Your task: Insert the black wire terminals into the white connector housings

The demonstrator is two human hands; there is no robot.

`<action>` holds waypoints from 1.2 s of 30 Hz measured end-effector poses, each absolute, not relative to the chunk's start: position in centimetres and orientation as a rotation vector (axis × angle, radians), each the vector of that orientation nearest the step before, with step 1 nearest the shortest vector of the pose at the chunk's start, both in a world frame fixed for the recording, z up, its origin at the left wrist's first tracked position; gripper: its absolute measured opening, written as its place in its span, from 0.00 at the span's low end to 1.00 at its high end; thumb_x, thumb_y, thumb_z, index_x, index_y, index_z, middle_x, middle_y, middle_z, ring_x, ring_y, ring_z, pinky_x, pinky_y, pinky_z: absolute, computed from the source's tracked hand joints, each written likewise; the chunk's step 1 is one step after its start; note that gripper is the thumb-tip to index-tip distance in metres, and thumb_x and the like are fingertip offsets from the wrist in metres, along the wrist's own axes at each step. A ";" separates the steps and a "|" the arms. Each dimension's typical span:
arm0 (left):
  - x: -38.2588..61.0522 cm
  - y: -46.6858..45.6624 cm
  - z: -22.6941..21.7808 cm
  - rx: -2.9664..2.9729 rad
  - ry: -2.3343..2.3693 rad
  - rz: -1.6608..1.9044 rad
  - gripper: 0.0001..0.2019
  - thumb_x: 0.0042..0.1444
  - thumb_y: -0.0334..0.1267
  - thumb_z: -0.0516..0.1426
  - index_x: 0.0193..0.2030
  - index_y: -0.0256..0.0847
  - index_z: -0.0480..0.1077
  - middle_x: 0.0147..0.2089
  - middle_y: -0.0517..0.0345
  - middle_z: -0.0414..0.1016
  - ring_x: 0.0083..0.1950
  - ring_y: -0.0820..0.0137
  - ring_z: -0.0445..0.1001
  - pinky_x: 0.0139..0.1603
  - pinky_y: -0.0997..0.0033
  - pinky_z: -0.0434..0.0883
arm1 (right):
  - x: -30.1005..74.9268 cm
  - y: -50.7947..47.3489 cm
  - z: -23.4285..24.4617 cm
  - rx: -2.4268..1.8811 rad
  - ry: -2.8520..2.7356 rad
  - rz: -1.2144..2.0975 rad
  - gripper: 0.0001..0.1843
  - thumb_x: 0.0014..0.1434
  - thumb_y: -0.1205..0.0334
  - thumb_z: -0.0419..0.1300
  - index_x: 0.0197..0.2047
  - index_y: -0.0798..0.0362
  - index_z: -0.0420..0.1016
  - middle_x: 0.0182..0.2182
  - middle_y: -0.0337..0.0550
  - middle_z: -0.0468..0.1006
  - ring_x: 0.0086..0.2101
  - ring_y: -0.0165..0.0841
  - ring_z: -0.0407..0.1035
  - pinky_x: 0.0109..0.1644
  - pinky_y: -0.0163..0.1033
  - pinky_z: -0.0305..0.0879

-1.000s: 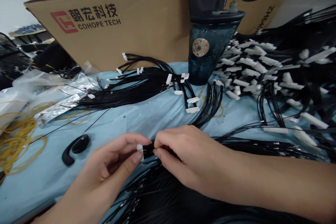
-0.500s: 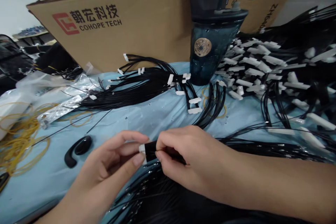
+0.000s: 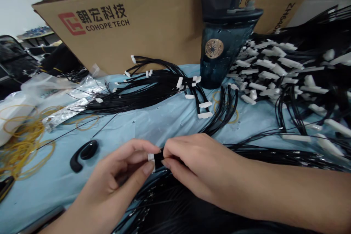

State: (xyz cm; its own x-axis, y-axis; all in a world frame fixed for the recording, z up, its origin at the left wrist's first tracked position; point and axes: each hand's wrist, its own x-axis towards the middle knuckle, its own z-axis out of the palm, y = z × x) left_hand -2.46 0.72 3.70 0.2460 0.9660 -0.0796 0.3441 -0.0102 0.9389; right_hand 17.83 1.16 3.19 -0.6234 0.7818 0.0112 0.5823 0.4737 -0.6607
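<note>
Between the fingertips of my left hand is a small white connector, gripped by thumb and fingers at its ends. Black wires run from the connector towards my right hand. The right thumb and forefinger pinch those wires close behind the connector; the exact pinch point is partly hidden. Below both hands spreads a thick mass of loose black wires with shiny metal tips.
A dark blue tumbler stands before a cardboard box. White-ended wire harnesses are heaped at right, and a wire bundle lies behind my hands. Yellow rubber bands and a black earpiece lie at left.
The view has shifted slightly, so the surroundings appear a little further right. My left fingers have drawn closer to my right hand, and less wire shows between them.
</note>
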 end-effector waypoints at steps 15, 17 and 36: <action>-3.3 1.1 3.2 1.322 1.192 0.698 0.05 0.62 0.42 0.66 0.42 0.49 0.75 0.32 0.64 0.86 0.32 0.71 0.79 0.31 0.82 0.73 | 19.2 2.1 4.8 -1.247 -2.388 1.058 0.11 0.71 0.66 0.56 0.34 0.54 0.73 0.28 0.40 0.79 0.28 0.30 0.69 0.34 0.36 0.57; -3.3 1.1 3.1 1.262 1.158 0.697 0.07 0.63 0.43 0.65 0.45 0.49 0.74 0.34 0.63 0.87 0.34 0.70 0.79 0.33 0.80 0.74 | 19.3 2.0 5.1 -1.275 -2.395 1.064 0.11 0.71 0.66 0.56 0.34 0.54 0.73 0.29 0.40 0.79 0.29 0.31 0.70 0.35 0.36 0.57; -3.0 0.9 3.3 1.699 1.335 0.619 0.13 0.63 0.48 0.59 0.48 0.50 0.80 0.40 0.58 0.86 0.41 0.60 0.84 0.41 0.69 0.79 | 18.6 -1.4 4.4 -0.872 -2.509 0.018 0.07 0.67 0.64 0.65 0.35 0.55 0.78 0.31 0.43 0.79 0.28 0.35 0.71 0.33 0.40 0.69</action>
State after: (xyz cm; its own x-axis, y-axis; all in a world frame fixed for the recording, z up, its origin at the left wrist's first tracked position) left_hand -2.98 0.87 3.34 0.3034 0.9447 -0.1247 0.5154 -0.0526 0.8553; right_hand 18.64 -1.44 4.41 -0.6813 0.5874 0.4368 0.5811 0.7969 -0.1652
